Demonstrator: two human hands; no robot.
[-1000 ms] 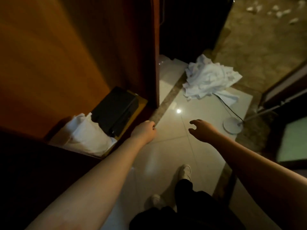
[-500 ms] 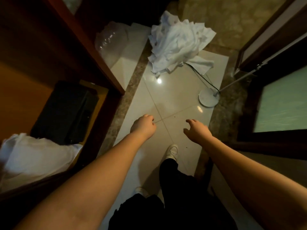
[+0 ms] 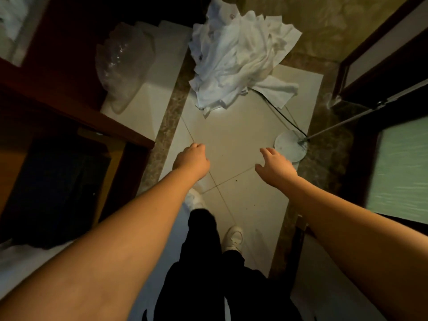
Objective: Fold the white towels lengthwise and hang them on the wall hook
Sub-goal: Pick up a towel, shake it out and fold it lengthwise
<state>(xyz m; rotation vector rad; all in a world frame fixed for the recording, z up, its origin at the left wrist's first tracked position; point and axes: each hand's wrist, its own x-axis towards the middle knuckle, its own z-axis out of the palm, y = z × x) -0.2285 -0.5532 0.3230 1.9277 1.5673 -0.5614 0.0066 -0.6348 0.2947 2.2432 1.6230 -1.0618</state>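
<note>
Glossy pale floor tiles (image 3: 234, 135), crumpled white towels (image 3: 234, 59) (soft heap), left hand (image 3: 192, 161) fisted, right hand (image 3: 275, 167) loosely spread, both empty

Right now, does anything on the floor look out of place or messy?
Yes. The white towels lie in a crumpled heap on the floor tiles, unfolded. A black cord runs from under the heap toward a round white base. Both hands, left hand and right hand, hold nothing.
</note>
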